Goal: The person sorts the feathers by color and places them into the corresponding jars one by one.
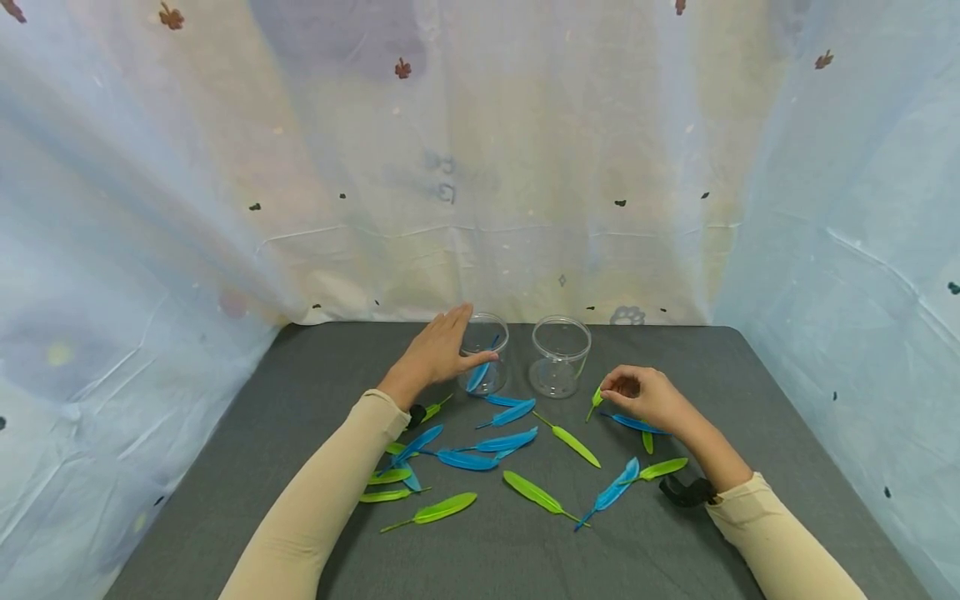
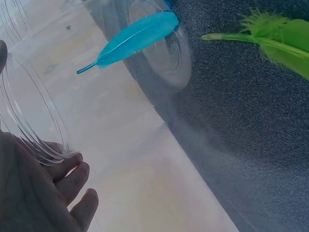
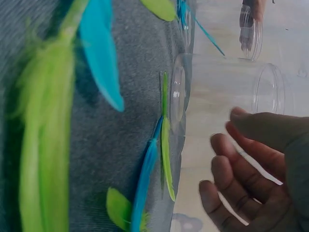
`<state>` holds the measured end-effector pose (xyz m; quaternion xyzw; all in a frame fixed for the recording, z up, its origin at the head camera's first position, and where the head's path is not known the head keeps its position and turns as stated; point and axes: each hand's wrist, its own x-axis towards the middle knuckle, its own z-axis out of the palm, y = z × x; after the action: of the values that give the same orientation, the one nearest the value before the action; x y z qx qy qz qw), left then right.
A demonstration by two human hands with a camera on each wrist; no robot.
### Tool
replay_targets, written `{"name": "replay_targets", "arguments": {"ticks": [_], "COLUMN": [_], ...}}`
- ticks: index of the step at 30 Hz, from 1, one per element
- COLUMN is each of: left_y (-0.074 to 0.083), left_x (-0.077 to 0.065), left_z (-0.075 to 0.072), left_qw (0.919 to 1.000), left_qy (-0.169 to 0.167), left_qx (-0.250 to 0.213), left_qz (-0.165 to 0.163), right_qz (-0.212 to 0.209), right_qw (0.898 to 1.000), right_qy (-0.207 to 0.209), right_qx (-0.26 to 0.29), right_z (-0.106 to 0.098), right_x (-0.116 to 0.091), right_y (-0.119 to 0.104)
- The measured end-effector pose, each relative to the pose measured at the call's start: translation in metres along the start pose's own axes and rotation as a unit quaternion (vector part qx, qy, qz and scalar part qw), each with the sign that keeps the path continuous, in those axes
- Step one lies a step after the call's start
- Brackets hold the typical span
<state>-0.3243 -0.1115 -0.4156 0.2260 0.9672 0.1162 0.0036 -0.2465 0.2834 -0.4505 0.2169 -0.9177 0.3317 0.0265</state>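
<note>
My left hand (image 1: pixel 438 354) holds the rim of the left clear jar (image 1: pixel 491 320), thumb across the front and fingers along the far left side. Inside it a blue feather (image 1: pixel 477 377) leans with its quill upward. My right hand (image 1: pixel 641 392) hovers at the right of the table, fingers loosely bent. In the right wrist view its thumb and fingers (image 3: pixel 222 171) stand apart with nothing between them. A green feather (image 1: pixel 596 399) lies just beside those fingertips in the head view, with a blue feather (image 1: pixel 633 423) close under the hand.
A second clear jar (image 1: pixel 561 319) stands right of the first, toward the back. Several green and blue feathers lie scattered over the grey tabletop (image 1: pixel 465 567), some overlapping on the left. A patterned curtain (image 1: pixel 525 167) hangs behind the table and along both sides.
</note>
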Motion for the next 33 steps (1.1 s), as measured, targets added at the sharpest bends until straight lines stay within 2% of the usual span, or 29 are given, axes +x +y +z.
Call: {"name": "replay_targets", "arguments": {"ticks": [5,18,33], "left_y": [0.0005,-0.0011,0.0006], "left_x": [-0.0003,0.0003,-0.0007], "left_z": [-0.0003,0.0017,0.0003], "left_qw": [1.0,1.0,1.0], "left_qy": [0.001,0.008,-0.001], "left_qx": [-0.002,0.004,0.007], "left_qz": [0.0,0.003,0.001], "right_qz": [0.012,0.046,0.053], "right_qw": [0.999,0.994,0.991], "right_qy": [-0.033,-0.097,-0.122], "right_qx": [0.005,-0.033,-0.019], "right_z": [0.0021,0.0021,0.006], "right_x": [-0.0011,-0.0063,-0.0054], "right_y": [0.0039,0.0057,0.0025]}}
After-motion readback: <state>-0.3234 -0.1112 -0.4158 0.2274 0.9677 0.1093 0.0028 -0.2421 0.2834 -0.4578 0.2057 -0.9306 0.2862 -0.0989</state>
